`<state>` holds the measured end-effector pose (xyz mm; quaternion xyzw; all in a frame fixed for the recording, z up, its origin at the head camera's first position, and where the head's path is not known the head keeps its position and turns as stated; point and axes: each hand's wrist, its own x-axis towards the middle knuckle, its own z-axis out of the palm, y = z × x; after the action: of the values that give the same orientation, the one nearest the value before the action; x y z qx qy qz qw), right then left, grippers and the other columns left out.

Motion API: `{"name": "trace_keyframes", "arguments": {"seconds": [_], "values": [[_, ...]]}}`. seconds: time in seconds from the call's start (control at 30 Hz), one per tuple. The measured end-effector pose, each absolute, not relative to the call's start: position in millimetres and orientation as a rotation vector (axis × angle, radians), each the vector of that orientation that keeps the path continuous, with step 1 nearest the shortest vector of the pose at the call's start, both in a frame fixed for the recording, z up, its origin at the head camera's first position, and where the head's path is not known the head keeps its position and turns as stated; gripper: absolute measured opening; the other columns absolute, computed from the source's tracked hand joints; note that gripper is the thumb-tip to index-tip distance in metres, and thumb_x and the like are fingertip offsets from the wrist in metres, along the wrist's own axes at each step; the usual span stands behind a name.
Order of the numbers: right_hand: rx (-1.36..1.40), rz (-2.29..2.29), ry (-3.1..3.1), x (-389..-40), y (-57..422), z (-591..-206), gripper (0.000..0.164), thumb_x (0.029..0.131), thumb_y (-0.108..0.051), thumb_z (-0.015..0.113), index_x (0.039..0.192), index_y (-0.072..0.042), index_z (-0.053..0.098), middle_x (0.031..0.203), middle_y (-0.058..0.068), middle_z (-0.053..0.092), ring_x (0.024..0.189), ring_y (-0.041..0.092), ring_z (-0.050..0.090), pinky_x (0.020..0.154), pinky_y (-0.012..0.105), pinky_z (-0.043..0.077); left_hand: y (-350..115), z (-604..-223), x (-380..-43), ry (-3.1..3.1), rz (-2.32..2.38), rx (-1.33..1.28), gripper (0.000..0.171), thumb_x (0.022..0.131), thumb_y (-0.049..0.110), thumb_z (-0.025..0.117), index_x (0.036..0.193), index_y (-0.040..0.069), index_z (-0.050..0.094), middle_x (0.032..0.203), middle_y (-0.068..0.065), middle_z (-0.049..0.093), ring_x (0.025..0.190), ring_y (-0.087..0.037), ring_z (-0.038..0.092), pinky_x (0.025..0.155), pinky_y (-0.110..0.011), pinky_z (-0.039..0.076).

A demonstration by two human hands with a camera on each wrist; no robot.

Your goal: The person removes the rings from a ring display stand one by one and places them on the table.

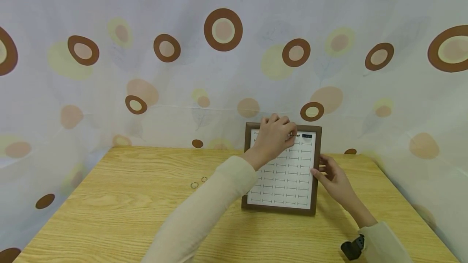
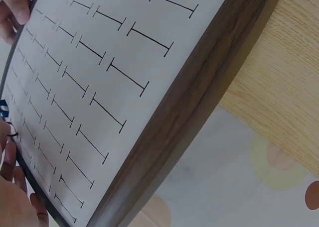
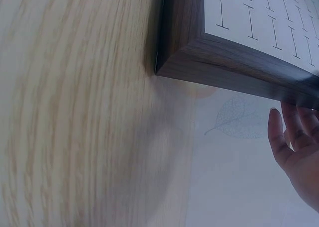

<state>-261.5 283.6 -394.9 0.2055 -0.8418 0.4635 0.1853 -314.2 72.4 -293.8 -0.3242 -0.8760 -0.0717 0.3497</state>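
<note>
A brown framed board (image 1: 316, 182) stands tilted on the table, its white panel (image 1: 281, 180) lined with rows of I-shaped marks. My left hand (image 1: 275, 135) reaches to the top of the panel and pinches a small ring (image 2: 12, 133) against the top row. Just right of those fingertips, a small dark blue piece (image 1: 307, 136) sits in the top right corner. At the board's right side, my right hand (image 1: 333, 177) grips the frame, thumb at the front edge and fingers behind. Its fingers (image 3: 295, 132) show beside the frame edge in the right wrist view.
Two small rings (image 1: 194, 185) lie on the wooden table (image 1: 128, 214) left of the board. A curtain (image 1: 234, 72) with a circle pattern hangs behind the table and along its sides. A black device (image 1: 352, 248) is at the right sleeve.
</note>
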Motion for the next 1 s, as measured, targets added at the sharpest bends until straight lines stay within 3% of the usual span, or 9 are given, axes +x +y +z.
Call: {"name": "trace_keyframes", "arguments": {"seconds": [0.8,1.0], "values": [[0.576,1.313,-2.373,-259.1,282.2,-394.1,0.045,0.089,-0.002,0.053,0.130,0.007,0.037,0.115,0.019,0.050,0.090,-0.008,0.051,0.072,0.010,0.046,65.0,-288.2,-310.4,-2.269,-0.276,-0.910,0.005,0.085,0.032,0.059,0.087,0.028,0.062,0.086,0.014,0.058,0.085,-0.009,0.049,0.067,-0.025,0.032],[0.557,1.291,-2.392,-261.0,284.7,-395.7,0.045,0.090,-0.006,0.053,0.131,0.005,0.037,0.113,0.002,0.049,0.090,-0.009,0.051,0.073,0.010,0.045,56.8,-287.1,-305.9,-2.292,-0.297,-0.954,0.005,0.085,0.031,0.060,0.087,0.027,0.063,0.088,0.013,0.059,0.086,-0.009,0.050,0.071,-0.026,0.036]]}}
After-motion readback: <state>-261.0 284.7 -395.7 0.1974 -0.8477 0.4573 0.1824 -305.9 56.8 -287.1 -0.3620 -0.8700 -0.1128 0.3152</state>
